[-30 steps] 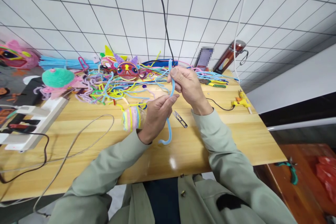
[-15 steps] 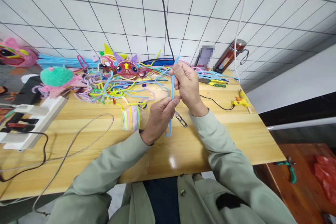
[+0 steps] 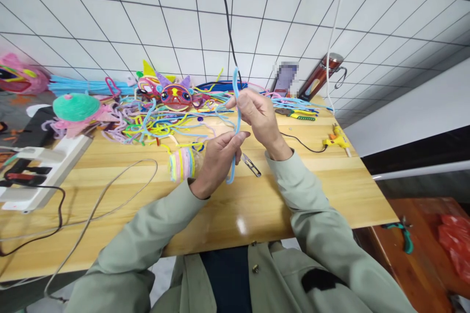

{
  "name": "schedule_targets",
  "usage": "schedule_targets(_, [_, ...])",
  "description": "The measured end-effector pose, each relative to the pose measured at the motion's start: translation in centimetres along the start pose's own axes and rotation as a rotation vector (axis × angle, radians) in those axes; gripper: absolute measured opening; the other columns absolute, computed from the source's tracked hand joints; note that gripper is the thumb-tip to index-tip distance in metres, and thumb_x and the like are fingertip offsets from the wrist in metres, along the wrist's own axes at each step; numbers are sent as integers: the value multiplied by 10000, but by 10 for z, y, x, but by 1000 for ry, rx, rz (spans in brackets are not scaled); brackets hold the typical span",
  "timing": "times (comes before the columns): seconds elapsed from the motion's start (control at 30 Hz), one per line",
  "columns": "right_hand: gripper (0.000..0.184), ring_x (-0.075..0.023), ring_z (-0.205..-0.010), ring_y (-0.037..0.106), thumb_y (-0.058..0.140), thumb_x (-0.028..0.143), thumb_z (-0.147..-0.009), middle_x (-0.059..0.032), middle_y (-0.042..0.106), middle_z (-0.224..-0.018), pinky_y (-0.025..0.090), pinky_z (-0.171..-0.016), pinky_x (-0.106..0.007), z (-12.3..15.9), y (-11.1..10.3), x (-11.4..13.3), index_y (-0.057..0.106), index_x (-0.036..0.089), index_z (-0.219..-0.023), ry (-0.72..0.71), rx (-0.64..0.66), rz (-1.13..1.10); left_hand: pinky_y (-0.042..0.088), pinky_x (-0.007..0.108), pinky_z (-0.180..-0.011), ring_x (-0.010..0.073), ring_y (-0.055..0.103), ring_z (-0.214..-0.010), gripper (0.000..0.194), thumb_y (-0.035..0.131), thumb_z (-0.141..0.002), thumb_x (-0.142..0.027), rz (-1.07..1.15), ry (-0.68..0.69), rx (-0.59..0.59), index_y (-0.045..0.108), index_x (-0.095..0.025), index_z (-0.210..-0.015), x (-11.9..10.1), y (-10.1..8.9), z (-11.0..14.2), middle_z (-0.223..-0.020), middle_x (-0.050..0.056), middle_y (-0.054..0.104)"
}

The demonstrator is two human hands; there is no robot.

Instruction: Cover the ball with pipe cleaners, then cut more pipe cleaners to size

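Observation:
A light blue pipe cleaner (image 3: 235, 78) stands nearly upright over the table, its top slightly curved and its lower end bent below my left hand. My left hand (image 3: 220, 156) pinches it around the middle between thumb and fingers. Higher up, my right hand (image 3: 261, 120) has its thumb against the pipe cleaner, with the index finger passing behind it. Just below the hands lie small thread snips (image 3: 251, 165) on the wood. Left of my left hand is a roll wrapped in pastel stripes (image 3: 181, 164), partly covered by that hand.
Loose coloured pipe cleaners (image 3: 161, 124) and a red mask-like craft figure (image 3: 176, 95) line the back. A yellow glue gun (image 3: 337, 140), pliers (image 3: 295, 114) and a thermos (image 3: 323, 76) are at right. A power strip (image 3: 55, 171), a green-topped craft piece (image 3: 76, 113) and a loose cord (image 3: 106, 190) occupy the left.
The pipe cleaner's upper end has shifted left and stands farther above my right hand. My right index finger now reaches out past it. The lower bend sits slightly higher and further left.

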State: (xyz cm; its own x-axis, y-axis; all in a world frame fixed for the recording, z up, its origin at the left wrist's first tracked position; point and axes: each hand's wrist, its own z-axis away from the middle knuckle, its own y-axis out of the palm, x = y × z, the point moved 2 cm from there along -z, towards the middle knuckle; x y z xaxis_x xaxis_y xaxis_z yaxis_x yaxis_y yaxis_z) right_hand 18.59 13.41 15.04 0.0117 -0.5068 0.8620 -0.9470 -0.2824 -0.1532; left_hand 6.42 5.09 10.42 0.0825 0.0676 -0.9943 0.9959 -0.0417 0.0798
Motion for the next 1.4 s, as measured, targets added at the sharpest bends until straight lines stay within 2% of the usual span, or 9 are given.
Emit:
schedule_targets(0.1, [653, -122, -600, 481, 578, 841, -984, 23, 486, -654, 418, -553, -266, -2, 0, -2, 705, 229, -799, 17, -24, 25, 413, 277, -587, 132, 482, -535, 483, 725, -966, -647, 21, -3, 16, 792, -180, -863, 1, 2, 1, -538, -28, 554])
schedule_targets(0.23, [662, -109, -532, 425, 550, 859, -984, 47, 454, -585, 372, -511, -255, -4, -1, -5, 660, 236, -787, 59, -102, 28, 368, 265, -520, 121, 445, -499, 475, 735, -967, -624, 16, 7, 5, 838, -169, -1051, 6, 7, 5, -549, -44, 550])
schedule_targets(0.37, [669, -100, -488, 381, 549, 874, -973, 57, 432, -560, 328, -464, -254, -5, 2, -10, 627, 241, -772, 102, -98, -15, 419, 265, -580, 118, 454, -536, 359, 715, -1024, -486, -108, 207, -55, 874, -187, -1146, 8, 7, 11, -568, -53, 515])
schedule_targets(0.43, [667, -99, -476, 367, 557, 875, -969, 60, 415, -550, 319, -452, -258, -5, 3, -13, 620, 243, -764, 107, -86, -39, 427, 261, -591, 116, 459, -544, 336, 699, -1046, -444, -132, 256, -61, 871, -199, -1196, 8, 7, 12, -576, -55, 510])
schedule_targets(0.67, [650, -107, -506, 415, 587, 846, -976, 52, 419, -564, 370, -475, -254, -7, 0, -15, 624, 239, -746, 82, -94, -18, 373, 267, -506, 123, 435, -468, 503, 673, -1055, -533, -60, 152, -61, 775, -176, -1395, 10, 8, 9, -540, -72, 498])
schedule_targets(0.87, [609, -102, -482, 397, 635, 820, -967, 61, 425, -553, 340, -445, -244, -4, 0, -17, 672, 240, -783, 132, -44, -28, 451, 297, -630, 174, 482, -564, 399, 622, -1091, -474, -202, 228, -36, 819, -218, -1326, 13, 4, 9, -543, -59, 408])
schedule_targets(1.07, [633, -101, -502, 424, 611, 825, -979, 47, 463, -569, 364, -478, -252, -8, -6, -16, 665, 232, -764, 96, -93, -4, 328, 270, -542, 128, 377, -519, 491, 660, -1073, -560, -98, 129, 42, 755, -221, -1415, 18, 6, 8, -595, -74, 419])
schedule_targets(1.23, [601, -111, -537, 463, 587, 798, -1012, 41, 451, -596, 392, -506, -257, -7, -7, -14, 662, 242, -796, 74, -155, 5, 326, 268, -516, 118, 356, -499, 583, 680, -1014, -705, -34, 69, 53, 831, -176, -1207, 18, 8, 5, -559, -67, 400])
schedule_targets(1.4, [586, -101, -536, 471, 616, 795, -997, 53, 408, -597, 407, -505, -245, -9, -11, -20, 635, 244, -799, 45, -202, 3, 333, 264, -494, 118, 371, -484, 687, 636, -983, -811, 46, 25, 84, 819, -156, -1075, 15, 9, 2, -527, -60, 412])
